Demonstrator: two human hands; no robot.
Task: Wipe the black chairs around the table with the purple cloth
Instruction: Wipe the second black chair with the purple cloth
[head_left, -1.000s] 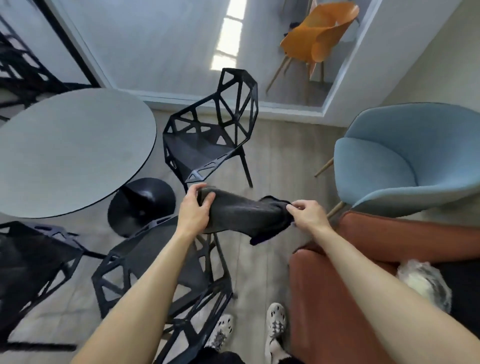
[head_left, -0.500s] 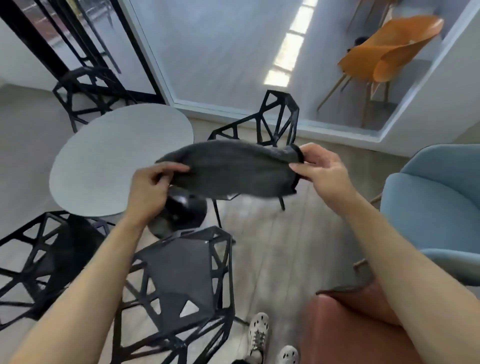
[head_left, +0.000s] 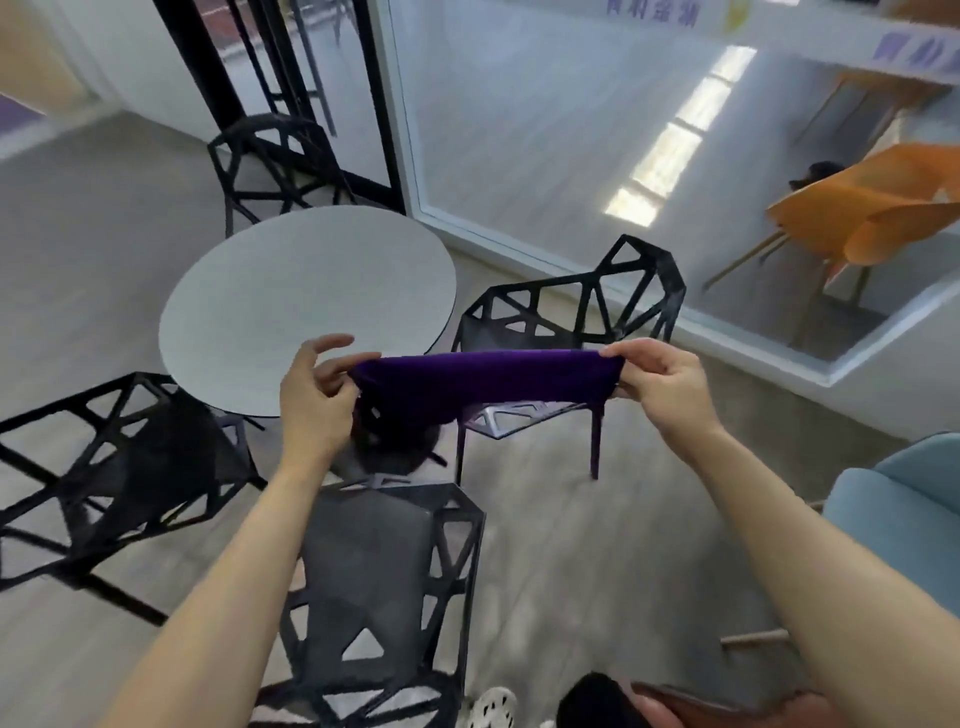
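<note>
I hold the purple cloth (head_left: 483, 382) stretched out in the air between both hands. My left hand (head_left: 314, 395) pinches its left end, with the upper fingers lifted. My right hand (head_left: 662, 379) grips its right end. Several black wire-frame chairs stand around a round grey table (head_left: 301, 306): one right below me (head_left: 384, 587), one at the left (head_left: 114, 467), one behind the cloth at the right (head_left: 582, 317), one beyond the table (head_left: 275, 161). The cloth hangs above the table's black foot (head_left: 395, 447) and touches no chair.
A light blue armchair (head_left: 898, 514) sits at the right edge and a rust-red seat (head_left: 727, 712) at the bottom right. Behind a glass wall (head_left: 545, 130) stands an orange chair (head_left: 872, 213). My shoe (head_left: 488, 706) shows at the bottom. Open wooden floor lies at the left.
The cloth has gone from bunched low near the chair to spread flat and raised between my hands. The view has tilted up, showing more of the table and the far chair.
</note>
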